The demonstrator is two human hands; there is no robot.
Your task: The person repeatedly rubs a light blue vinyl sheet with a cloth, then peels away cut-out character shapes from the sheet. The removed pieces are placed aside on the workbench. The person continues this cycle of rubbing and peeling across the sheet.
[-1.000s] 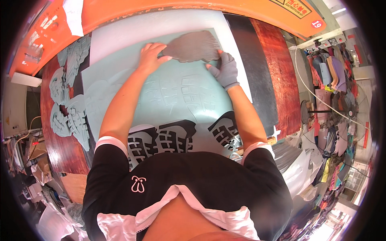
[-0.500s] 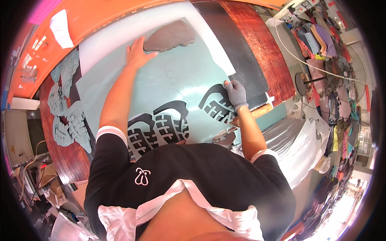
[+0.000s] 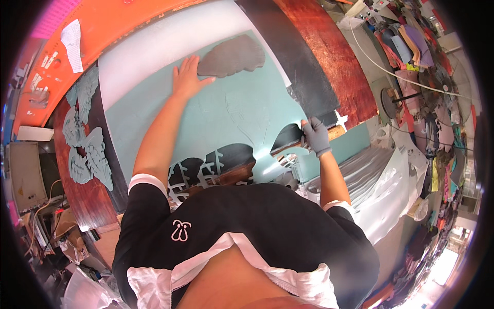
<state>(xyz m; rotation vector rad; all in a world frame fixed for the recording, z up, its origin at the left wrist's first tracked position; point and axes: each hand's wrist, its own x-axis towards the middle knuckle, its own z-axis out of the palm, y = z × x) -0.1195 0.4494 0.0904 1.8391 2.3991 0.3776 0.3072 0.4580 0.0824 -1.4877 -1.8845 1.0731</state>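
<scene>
A thin teal sheet [image 3: 206,121] lies in front of me, with shoe-upper-shaped openings cut through its near edge. My left hand [image 3: 188,78], bare, rests open on its far part, fingers spread. Right beside those fingertips is a dark grey, flat piece [image 3: 232,56] with a wavy outline, lying on the sheet. My right hand [image 3: 316,136], in a grey glove, pinches the sheet's near right edge beside one of the openings. A faint outline is pressed into the sheet's middle. Narrow strips of sheet cross some openings, close to my body.
Cut teal pieces [image 3: 92,157] are piled at the left. A white sheet [image 3: 170,46] and a black board [image 3: 293,56] lie under the teal one. Beyond is an orange machine beam [image 3: 110,28]. Crumpled clear plastic film [image 3: 375,180] hangs at the right, near coloured material scraps [image 3: 406,46].
The teal sheet has slid toward me, its cut openings now nearer my body. The dark piece sits further right. Both my hands have shifted rightward and nearer to me.
</scene>
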